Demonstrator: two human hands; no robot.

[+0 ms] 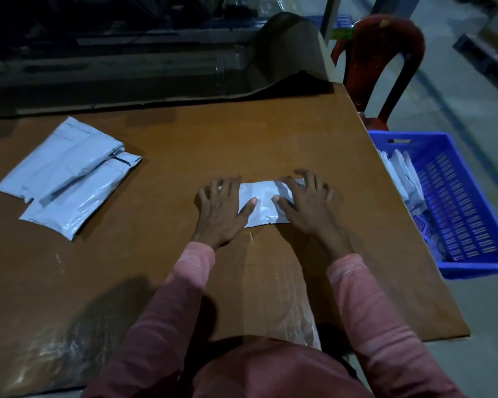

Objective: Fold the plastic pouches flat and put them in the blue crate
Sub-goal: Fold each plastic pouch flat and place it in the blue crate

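My left hand [222, 209] and right hand [302, 203] lay spread, grasping nothing, pressing the ends of the folded pale-grey plastic pouch [260, 205] onto the brown table [242, 139] to set its crease, the blue slotted plastic crate [466, 214] standing beyond the right.

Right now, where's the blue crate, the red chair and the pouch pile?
blue crate [477, 270], head view, near wall
red chair [385, 47], head view, backrest
pouch pile [66, 156], head view, top pouch

Dim bluish indoor light, dark murky background, soft overall blur, wide-angle bending at edges
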